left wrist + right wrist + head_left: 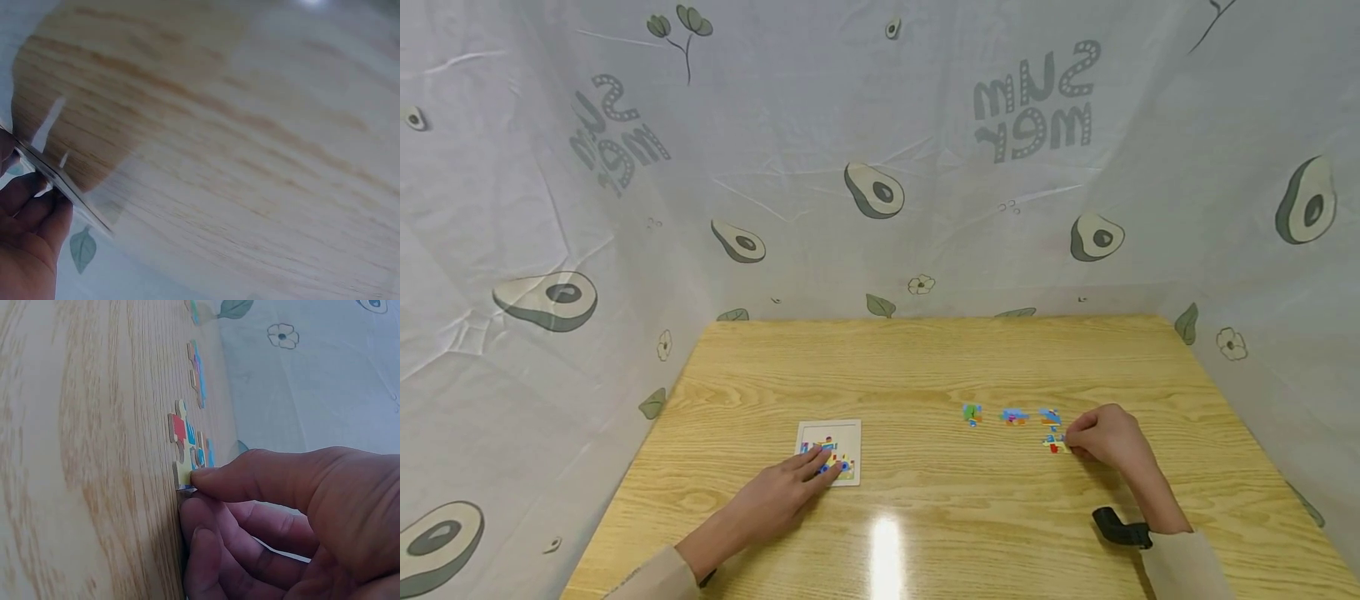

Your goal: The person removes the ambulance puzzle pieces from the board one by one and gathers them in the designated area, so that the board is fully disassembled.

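A white-framed puzzle board [853,433] with a colourful, partly covered picture lies on the table left of centre. My left hand [786,489] rests on it, fingers stretched over the picture; in the left wrist view the same board [87,212] shows nearly edge-on beside the fingers. Over on the right, my right hand [1107,435] pinches the near end of a yellow, red and blue jigsaw piece [179,428] between thumb and forefinger. That piece looks flat at the tabletop. Its gripped corner is partly hidden by the thumb.
Behind the pinched piece lie more jigsaw pieces: a blue-orange one [1049,416], a blue-purple one [1013,416] and a green one [972,413]. The wooden table [925,358] is enclosed by a printed curtain [970,233]. A black strap [1122,529] circles the right wrist.
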### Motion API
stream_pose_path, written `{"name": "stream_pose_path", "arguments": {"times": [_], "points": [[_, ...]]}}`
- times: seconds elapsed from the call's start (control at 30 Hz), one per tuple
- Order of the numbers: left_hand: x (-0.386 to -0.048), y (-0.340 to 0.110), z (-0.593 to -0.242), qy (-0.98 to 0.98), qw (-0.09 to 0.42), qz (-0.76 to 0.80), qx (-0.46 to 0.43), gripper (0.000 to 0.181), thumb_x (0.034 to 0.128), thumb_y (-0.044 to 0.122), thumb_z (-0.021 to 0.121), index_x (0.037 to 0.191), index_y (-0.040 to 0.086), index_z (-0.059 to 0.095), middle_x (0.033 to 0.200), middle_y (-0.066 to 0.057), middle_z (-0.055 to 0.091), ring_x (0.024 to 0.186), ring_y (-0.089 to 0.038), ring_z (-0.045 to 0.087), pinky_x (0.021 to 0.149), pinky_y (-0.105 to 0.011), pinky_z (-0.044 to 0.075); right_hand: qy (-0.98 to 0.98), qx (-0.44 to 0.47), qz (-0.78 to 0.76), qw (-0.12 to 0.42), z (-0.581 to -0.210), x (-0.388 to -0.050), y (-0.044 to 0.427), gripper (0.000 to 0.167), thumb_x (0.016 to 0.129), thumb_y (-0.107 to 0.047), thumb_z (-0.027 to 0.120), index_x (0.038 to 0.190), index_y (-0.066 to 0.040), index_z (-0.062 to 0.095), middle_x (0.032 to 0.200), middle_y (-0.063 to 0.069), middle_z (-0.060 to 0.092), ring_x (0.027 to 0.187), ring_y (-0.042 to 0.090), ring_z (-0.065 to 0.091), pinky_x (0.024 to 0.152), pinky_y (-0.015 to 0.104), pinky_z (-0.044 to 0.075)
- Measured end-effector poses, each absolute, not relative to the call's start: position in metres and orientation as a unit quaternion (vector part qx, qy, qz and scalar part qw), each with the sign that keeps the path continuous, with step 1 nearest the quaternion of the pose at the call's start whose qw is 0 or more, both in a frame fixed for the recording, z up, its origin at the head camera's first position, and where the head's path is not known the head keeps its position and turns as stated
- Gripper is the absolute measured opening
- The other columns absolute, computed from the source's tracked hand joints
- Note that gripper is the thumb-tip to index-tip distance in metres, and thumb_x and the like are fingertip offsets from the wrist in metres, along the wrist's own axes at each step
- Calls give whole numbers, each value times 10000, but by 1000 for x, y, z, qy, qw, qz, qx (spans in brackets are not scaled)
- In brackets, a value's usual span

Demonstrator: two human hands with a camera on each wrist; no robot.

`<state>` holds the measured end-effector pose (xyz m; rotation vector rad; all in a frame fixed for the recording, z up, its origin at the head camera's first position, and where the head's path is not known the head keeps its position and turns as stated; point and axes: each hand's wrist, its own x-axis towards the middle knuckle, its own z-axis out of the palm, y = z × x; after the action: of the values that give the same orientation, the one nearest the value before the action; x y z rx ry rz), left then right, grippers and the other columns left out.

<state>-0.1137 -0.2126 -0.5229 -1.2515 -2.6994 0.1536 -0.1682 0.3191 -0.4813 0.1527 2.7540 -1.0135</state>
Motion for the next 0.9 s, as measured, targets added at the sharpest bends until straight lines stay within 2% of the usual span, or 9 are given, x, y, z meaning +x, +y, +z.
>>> {"name": "stream_pose_path", "arguments": {"times": [0.17, 0.37, 0.7, 0.9], "points": [[-114, -213, -523, -903, 88, 49, -418, 547, 1022, 234, 690, 1543, 142, 552, 1523, -171, 599, 1378, -312, 629, 1031, -385, 612, 929, 47, -352, 102, -483, -169, 320, 164, 919, -123, 742, 926, 30, 799, 780, 59, 760, 695, 164, 668, 601, 301, 546], [-115, -212, -525, -901, 105, 34, -420, 489, 1035, 222, 671, 1509, 138, 592, 1487, -171, 630, 1345, -308, 656, 1015, -374, 619, 923, 40, -369, 103, -478, -168, 324, 220, 981, -126, 687, 1037, 67, 779, 886, 129, 780, 746, 175, 691, 656, 317, 584], [-114, -213, -526, -897, 117, 31, -426, 510, 1004, 207, 710, 1496, 126, 604, 1475, -181, 638, 1328, -313, 667, 996, -374, 627, 922, 1, -385, 50, -448, -176, 298, 307, 1045, -214, 630, 1125, 60, 741, 894, 163, 773, 776, 258, 694, 621, 314, 506], [-116, -214, -526, -895, 104, 46, -431, 546, 1009, 223, 708, 1529, 138, 567, 1497, -174, 621, 1351, -311, 650, 1013, -380, 620, 913, -67, -403, 7, -437, -190, 263, 286, 1058, -225, 637, 1130, 23, 760, 928, 157, 788, 799, 255, 742, 641, 262, 563]]}}
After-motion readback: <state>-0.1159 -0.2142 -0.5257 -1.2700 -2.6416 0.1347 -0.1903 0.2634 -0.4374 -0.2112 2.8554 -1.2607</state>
